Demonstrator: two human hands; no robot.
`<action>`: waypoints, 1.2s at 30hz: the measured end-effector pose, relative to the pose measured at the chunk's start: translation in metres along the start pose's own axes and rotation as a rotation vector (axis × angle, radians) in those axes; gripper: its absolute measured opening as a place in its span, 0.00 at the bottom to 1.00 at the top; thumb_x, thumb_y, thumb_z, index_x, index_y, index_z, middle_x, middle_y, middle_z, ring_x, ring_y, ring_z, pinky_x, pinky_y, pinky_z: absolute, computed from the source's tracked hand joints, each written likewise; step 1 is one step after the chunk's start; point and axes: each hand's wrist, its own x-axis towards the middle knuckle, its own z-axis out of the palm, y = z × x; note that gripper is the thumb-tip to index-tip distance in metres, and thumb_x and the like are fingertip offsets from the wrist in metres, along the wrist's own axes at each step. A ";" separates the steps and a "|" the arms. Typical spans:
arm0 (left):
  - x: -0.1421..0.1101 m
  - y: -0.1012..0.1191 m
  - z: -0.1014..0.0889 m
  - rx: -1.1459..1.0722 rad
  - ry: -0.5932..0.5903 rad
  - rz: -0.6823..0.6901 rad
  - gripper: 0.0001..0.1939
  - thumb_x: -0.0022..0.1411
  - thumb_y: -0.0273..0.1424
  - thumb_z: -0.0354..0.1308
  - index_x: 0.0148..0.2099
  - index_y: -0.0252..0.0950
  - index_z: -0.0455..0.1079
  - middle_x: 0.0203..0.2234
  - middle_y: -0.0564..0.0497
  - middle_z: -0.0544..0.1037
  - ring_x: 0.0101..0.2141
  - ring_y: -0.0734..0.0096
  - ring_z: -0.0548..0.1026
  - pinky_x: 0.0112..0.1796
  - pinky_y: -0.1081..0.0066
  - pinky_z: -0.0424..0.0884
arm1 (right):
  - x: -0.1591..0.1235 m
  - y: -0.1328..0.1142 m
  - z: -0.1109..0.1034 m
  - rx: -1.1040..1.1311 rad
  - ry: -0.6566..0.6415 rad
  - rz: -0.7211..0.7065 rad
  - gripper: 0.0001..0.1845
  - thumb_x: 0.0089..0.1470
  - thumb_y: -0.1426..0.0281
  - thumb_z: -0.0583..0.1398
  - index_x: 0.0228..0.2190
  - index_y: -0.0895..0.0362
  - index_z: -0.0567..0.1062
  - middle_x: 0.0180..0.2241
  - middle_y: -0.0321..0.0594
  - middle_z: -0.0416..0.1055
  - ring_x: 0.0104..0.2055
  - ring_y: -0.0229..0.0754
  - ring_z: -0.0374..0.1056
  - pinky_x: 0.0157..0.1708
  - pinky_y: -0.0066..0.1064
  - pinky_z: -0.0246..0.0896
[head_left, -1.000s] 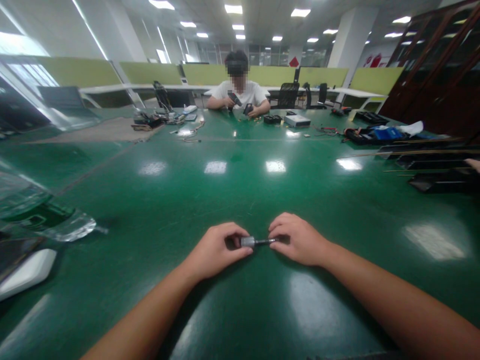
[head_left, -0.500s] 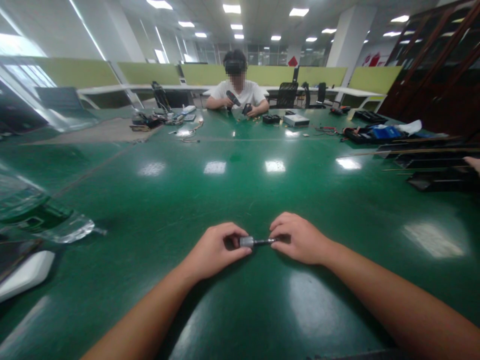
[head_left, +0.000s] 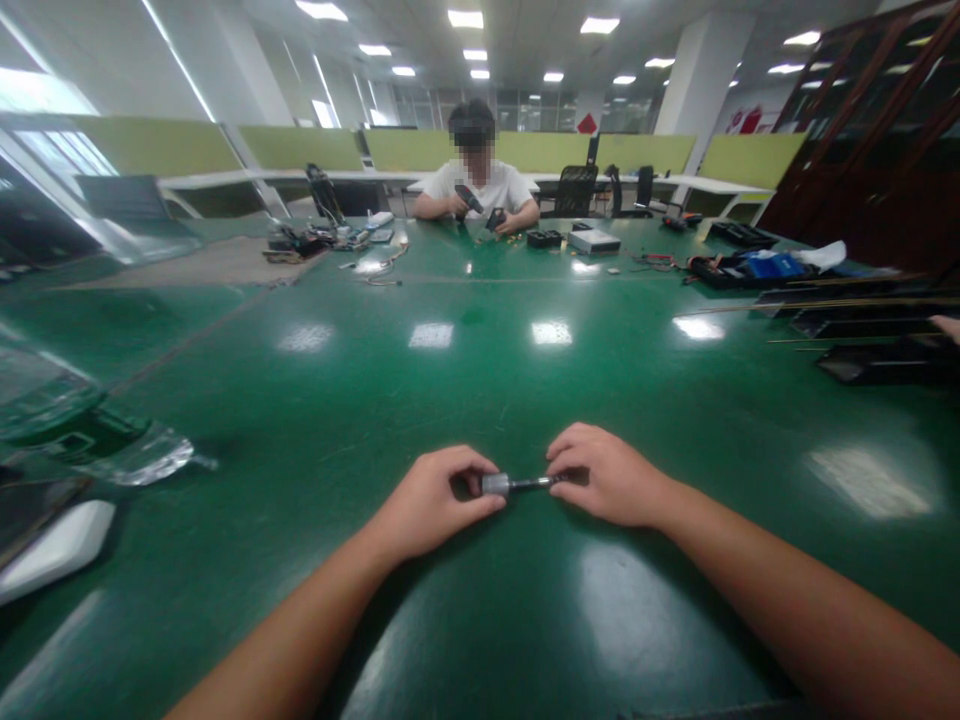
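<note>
In front of me, low over the green tabletop, is a small metal shaft with a thick silver cylinder (head_left: 495, 484) at its left end. My left hand (head_left: 439, 500) has the cylinder pinched between thumb and fingers. The thin shaft (head_left: 531, 484) runs level to the right, into the fingertips of my right hand (head_left: 604, 478). Those fingers are closed around the shaft's right end, which they partly hide. Whether the piece touches the table I cannot tell.
A clear plastic bottle (head_left: 97, 430) lies at left, near a white object (head_left: 56, 550). Across the green table (head_left: 420, 390), a person (head_left: 480, 190) holds dark tools. Black trays (head_left: 885, 355) and a tool case (head_left: 757, 270) are at right, with part of another person's hand (head_left: 946, 326).
My right hand has shifted slightly to the right along the shaft, away from the cylinder. My left hand keeps its hold with hardly any movement.
</note>
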 end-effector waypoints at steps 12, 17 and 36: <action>0.000 -0.001 0.002 -0.017 -0.002 -0.012 0.10 0.57 0.34 0.68 0.41 0.35 0.79 0.32 0.50 0.79 0.32 0.68 0.77 0.35 0.71 0.71 | 0.000 0.003 -0.006 -0.005 -0.037 0.044 0.06 0.54 0.69 0.67 0.36 0.53 0.83 0.44 0.42 0.78 0.48 0.47 0.71 0.50 0.42 0.66; 0.000 -0.004 0.004 -0.028 0.003 0.019 0.10 0.57 0.34 0.68 0.41 0.35 0.78 0.31 0.51 0.79 0.32 0.68 0.76 0.35 0.71 0.71 | 0.014 -0.015 0.023 0.080 0.040 -0.041 0.06 0.56 0.70 0.66 0.37 0.54 0.82 0.41 0.40 0.79 0.46 0.45 0.71 0.49 0.39 0.65; -0.003 0.001 0.004 -0.065 -0.025 -0.050 0.10 0.57 0.34 0.67 0.39 0.35 0.73 0.30 0.53 0.79 0.32 0.68 0.77 0.35 0.71 0.70 | 0.008 -0.018 0.022 0.118 0.083 -0.053 0.11 0.51 0.72 0.67 0.39 0.56 0.77 0.41 0.42 0.77 0.45 0.46 0.70 0.48 0.39 0.65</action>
